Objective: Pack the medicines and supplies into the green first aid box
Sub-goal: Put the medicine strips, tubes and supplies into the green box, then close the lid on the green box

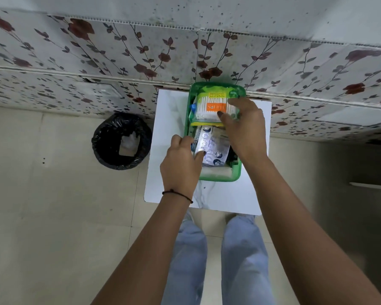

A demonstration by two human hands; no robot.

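Note:
The green first aid box stands open on a small white table, filled with supplies. A clear pack of cotton swabs with an orange label lies across its far half. My right hand rests on that pack, thumb pressing its near edge. Silver tablet strips lie in the near half. My left hand sits at the box's left rim, thumb and fingers closed on the strips. A white roll lies along the near wall.
A bin lined with a black bag stands on the floor left of the table. A floral-patterned wall runs behind the table. My legs in light jeans stand at the table's near edge.

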